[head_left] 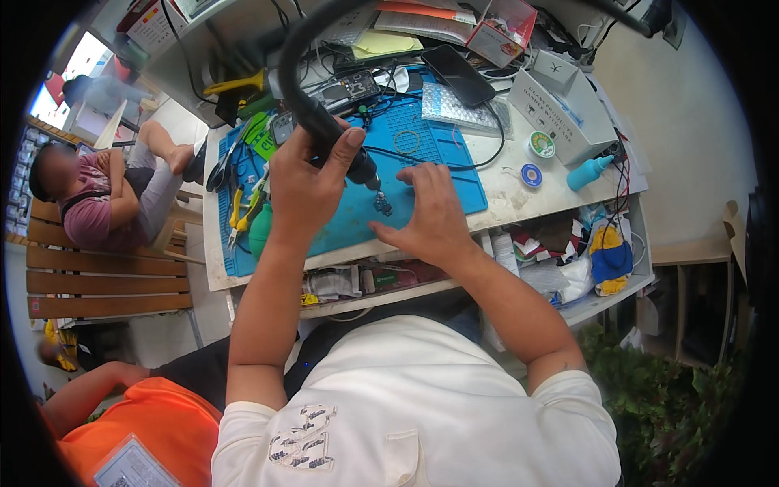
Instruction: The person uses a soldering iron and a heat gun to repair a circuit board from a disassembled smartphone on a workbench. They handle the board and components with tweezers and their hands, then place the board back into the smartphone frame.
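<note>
Head view: the left hand (307, 185) wraps a thick black curved tube (302, 99), likely springy, best steered near its tip. The right hand (438, 204) spreads its fingers beside a small, dark, perhaps metallic piece (383, 204) toward the white-topped bench (513, 204)'s front edge: likely light, fragile, best edge-held.

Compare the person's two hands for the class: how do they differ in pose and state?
The left hand is wrapped around the black tool, while the right hand visibly grips nothing.
The left hand's thumb lies against the tool; the right hand's thumb and fingers spread apart beside the small metal piece.
Both are bare and over the blue mat.
</note>
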Motion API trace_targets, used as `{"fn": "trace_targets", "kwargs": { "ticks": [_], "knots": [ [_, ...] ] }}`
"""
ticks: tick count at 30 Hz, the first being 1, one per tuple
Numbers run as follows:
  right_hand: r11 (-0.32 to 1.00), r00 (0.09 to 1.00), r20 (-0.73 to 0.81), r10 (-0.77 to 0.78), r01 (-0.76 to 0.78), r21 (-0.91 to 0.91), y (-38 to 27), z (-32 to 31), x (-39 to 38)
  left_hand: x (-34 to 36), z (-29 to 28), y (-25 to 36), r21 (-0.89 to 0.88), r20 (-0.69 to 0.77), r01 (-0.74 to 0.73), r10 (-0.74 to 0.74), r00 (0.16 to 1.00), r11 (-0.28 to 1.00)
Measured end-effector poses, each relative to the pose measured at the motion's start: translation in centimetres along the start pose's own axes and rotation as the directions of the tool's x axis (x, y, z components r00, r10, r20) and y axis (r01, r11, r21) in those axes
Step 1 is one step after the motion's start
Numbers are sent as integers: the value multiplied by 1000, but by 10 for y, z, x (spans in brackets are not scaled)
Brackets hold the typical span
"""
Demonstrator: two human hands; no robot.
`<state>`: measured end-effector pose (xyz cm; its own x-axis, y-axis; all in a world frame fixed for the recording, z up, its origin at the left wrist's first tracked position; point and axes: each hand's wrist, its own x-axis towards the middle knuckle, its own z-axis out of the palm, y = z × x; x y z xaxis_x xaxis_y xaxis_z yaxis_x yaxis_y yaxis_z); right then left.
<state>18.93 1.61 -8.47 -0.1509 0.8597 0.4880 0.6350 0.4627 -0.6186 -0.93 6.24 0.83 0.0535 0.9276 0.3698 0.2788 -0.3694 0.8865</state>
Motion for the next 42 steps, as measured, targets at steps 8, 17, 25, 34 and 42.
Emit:
{"fn": "trace_targets", "kwargs": {
  "ticks": [8,17,25,34,42],
  "knots": [
    [1000,1000,5,-6,6,-15,0,-1,0,0,-4,2,-52,112,67,-61,992,996],
    [1000,1000,1,10,-10,-6,-1,-1,0,1,6,-2,-4,23,-65,65,998,998],
    [1000,1000,0,15,-15,-8,-2,0,0,-2,3,3,-9,89,-4,5,996,1000],
    [1000,1000,-2,0,0,-8,1,1,-1,-3,2,2,-17,126,-24,26,992,1000],
    [1000,999,30,22,-22,-20,-1,-1,-1,-1,-3,-1,44,101,-53,48,994,998]
  ]
}}
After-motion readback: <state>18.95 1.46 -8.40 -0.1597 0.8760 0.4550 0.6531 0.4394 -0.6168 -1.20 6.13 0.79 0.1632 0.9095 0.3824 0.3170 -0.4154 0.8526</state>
